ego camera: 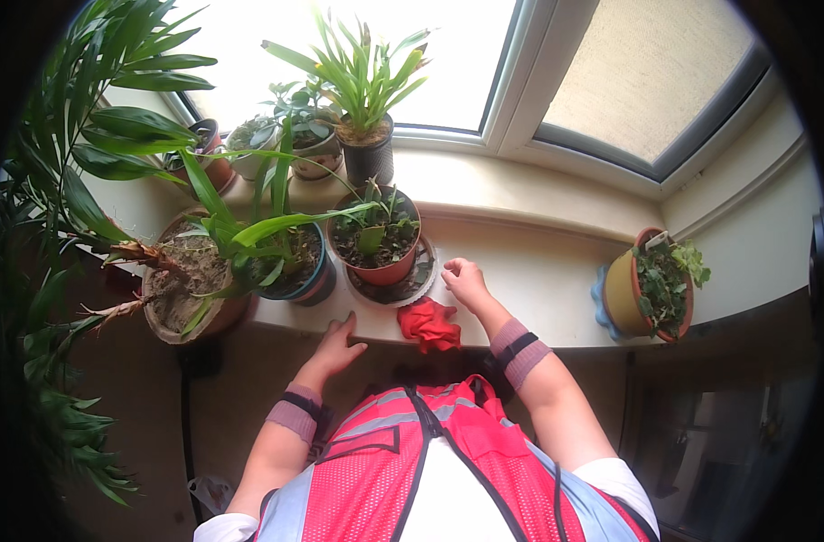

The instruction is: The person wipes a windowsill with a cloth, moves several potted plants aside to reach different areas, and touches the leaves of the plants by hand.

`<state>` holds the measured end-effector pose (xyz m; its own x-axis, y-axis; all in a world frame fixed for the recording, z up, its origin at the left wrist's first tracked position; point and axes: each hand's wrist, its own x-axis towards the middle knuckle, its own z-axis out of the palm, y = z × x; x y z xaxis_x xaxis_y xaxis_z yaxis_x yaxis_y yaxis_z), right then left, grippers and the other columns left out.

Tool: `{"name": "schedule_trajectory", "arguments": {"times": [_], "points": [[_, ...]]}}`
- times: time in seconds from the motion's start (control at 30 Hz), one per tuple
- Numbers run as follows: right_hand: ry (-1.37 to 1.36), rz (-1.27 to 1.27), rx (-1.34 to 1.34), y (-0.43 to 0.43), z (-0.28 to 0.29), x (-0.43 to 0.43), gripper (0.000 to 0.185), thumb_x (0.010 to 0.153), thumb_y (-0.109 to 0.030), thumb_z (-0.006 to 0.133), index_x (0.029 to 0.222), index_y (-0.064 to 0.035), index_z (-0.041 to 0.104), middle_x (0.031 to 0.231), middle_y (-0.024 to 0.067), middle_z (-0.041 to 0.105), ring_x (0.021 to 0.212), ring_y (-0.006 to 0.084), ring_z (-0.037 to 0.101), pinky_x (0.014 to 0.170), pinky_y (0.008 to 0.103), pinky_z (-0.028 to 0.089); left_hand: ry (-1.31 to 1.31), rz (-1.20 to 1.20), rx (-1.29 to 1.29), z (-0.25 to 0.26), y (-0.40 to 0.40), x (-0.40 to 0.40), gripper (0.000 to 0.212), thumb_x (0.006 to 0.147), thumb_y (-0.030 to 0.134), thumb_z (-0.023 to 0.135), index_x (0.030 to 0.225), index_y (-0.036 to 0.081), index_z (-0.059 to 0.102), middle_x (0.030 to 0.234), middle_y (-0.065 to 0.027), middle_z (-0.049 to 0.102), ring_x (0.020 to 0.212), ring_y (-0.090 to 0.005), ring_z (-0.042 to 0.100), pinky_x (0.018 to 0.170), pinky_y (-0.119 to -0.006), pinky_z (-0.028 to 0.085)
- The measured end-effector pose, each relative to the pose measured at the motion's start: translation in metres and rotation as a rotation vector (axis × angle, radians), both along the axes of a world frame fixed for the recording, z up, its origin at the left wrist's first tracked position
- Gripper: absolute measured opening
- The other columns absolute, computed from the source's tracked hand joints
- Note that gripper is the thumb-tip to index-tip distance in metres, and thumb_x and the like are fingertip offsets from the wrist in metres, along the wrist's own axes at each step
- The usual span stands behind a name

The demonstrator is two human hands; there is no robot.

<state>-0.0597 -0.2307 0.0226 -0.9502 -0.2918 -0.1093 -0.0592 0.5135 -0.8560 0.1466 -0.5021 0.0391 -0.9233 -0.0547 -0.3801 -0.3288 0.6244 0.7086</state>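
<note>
My left hand [337, 344] is at the front edge of the white windowsill [520, 271], thumb and forefinger apart, with nothing visible in it. Just beyond it stands a blue-rimmed plant pot [314, 291] holding a long-leaved plant. My right hand [467, 281] is beside a white scalloped saucer [392, 303], its fingers curled; whether something small is between them cannot be seen. A reddish-brown plastic pot [385, 272] with dark soil and short cut-looking leaves sits on that saucer. Dry debris lies on the saucer. A crumpled red cloth [431, 324] rests between my hands at the sill's edge.
Several potted plants line the raised ledge by the window, including a black pot [368, 159]. A large clay pot [156, 305] with a leafy palm-like plant stands left. At right, a yellow-brown pot [622, 295] sits on a blue saucer [600, 305].
</note>
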Motion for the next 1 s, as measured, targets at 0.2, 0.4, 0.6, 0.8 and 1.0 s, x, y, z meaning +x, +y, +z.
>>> {"name": "schedule_trajectory", "arguments": {"times": [0.2, 0.4, 0.6, 0.8, 1.0], "points": [[-0.525, -0.163, -0.155, -0.031, 0.008, -0.006, 0.029, 0.092, -0.013, 0.059, 0.116, 0.0019, 0.058, 0.079, 0.0103, 0.067, 0.063, 0.0164, 0.064, 0.053, 0.0288, 0.053, 0.035, 0.006, -0.018, -0.008, -0.003, 0.007, 0.08, 0.081, 0.029, 0.07, 0.148, 0.007, 0.033, 0.13, -0.0251, 0.045, 0.119, -0.0402, 0.049, 0.101, -0.041, 0.042], [-0.497, -0.193, -0.158, -0.034, -0.004, -0.013, 0.019, 0.089, -0.011, 0.06, 0.1, 0.0042, 0.062, 0.073, 0.0098, 0.065, 0.056, 0.0166, 0.062, 0.05, 0.0286, 0.051, -0.057, -0.048, -0.123, 0.016, 0.008, -0.012, 0.076, 0.079, 0.03, 0.07, 0.145, 0.007, 0.039, 0.131, -0.0255, 0.045, 0.122, -0.0403, 0.047, 0.103, -0.042, 0.039], [-0.543, -0.207, -0.176, -0.037, -0.001, -0.012, 0.013, 0.084, -0.009, 0.066, 0.091, 0.0025, 0.065, 0.07, 0.0082, 0.065, 0.054, 0.0162, 0.061, 0.045, 0.0285, 0.047, 0.411, -0.426, 0.02, 0.029, 0.067, -0.039, 0.067, 0.077, 0.026, 0.071, 0.139, 0.013, 0.049, 0.146, -0.023, 0.036, 0.133, -0.0399, 0.038, 0.11, -0.046, 0.033], [-0.426, -0.201, -0.095, -0.041, -0.005, -0.013, 0.02, 0.08, -0.01, 0.071, 0.095, 0.0032, 0.069, 0.071, 0.0082, 0.065, 0.058, 0.0167, 0.059, 0.051, 0.0318, 0.046, 0.404, -0.731, -0.187, 0.019, 0.09, -0.049, 0.058, 0.076, 0.022, 0.071, 0.132, 0.017, 0.058, 0.15, -0.0173, 0.035, 0.14, -0.0386, 0.028, 0.113, -0.048, 0.03], [-0.334, -0.207, 0.02, -0.035, -0.017, -0.018, 0.02, 0.078, -0.012, 0.072, 0.091, 0.0035, 0.071, 0.076, 0.0102, 0.069, 0.063, 0.0184, 0.062, 0.06, 0.0334, 0.049, 0.384, -0.663, -0.276, 0.023, 0.098, -0.038, 0.05, 0.076, 0.023, 0.07, 0.125, 0.013, 0.062, 0.148, -0.0141, 0.039, 0.139, -0.0344, 0.032, 0.112, -0.044, 0.033]]}}
